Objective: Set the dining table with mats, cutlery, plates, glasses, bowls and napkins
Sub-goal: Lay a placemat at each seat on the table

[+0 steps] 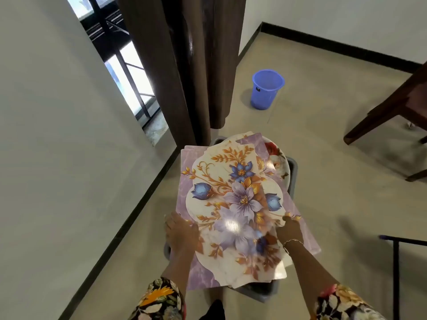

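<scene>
Gripping floral mats (pixel 233 204) mid-frame, left hand (pixel 182 230) curled round their left edge, right hand (pixel 288 229) pinching the right edge, blue bin (pixel 266 88) upper right

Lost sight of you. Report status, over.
Left grip, right grip holding edges of mats. Mats over grey tub, plate beneath. Nothing in the way.

The mats (pixel 233 204) cover the grey tub (pixel 292 174) beneath, closing it off from above. The brown curtain (pixel 184 65) hangs right at their far edge. Bare floor (pixel 335 181) lies open on the right, up to the chair (pixel 392 107) and the blue bucket (pixel 266 88); a narrower strip runs along the left wall (pixel 57 135)
</scene>
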Action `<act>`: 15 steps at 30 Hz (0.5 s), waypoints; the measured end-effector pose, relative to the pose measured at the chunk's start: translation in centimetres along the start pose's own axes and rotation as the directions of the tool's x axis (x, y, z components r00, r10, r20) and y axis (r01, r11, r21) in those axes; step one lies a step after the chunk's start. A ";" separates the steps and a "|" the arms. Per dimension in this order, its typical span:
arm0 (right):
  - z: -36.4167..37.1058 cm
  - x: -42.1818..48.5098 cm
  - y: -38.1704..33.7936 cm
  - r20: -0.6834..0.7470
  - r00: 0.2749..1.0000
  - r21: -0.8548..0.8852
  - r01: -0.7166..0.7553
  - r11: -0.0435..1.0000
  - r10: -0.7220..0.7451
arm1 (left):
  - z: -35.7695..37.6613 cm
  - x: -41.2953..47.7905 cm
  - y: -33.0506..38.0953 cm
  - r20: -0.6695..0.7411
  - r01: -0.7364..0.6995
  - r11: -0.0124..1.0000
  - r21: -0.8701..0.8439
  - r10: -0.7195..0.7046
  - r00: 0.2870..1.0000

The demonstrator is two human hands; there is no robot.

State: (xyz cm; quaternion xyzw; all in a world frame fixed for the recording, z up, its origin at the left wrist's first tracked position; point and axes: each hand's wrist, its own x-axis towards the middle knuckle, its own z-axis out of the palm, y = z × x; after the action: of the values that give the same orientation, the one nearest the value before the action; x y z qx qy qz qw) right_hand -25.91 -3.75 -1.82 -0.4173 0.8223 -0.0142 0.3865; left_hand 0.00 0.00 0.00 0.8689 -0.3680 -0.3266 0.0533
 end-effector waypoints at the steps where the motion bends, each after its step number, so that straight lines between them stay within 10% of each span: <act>1: 0.0 0.8 0.4 -0.005 1.000 -0.044 0.020 0.999 -0.020 | 0.0 0.4 -0.1 -0.006 0.028 0.997 -0.075 -0.028 1.000; 15: -2.8 3.0 2.7 0.099 0.989 -0.019 -0.105 0.994 0.106 | 1.3 1.8 -1.3 0.108 0.148 0.941 -0.303 -0.120 0.987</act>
State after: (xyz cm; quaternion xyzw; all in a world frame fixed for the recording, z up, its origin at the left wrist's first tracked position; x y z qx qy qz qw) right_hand -30.59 -4.94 -2.62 -0.3760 0.8231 0.0327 0.4244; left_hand 0.92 -0.04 -2.40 0.8575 -0.2542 -0.4212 0.1504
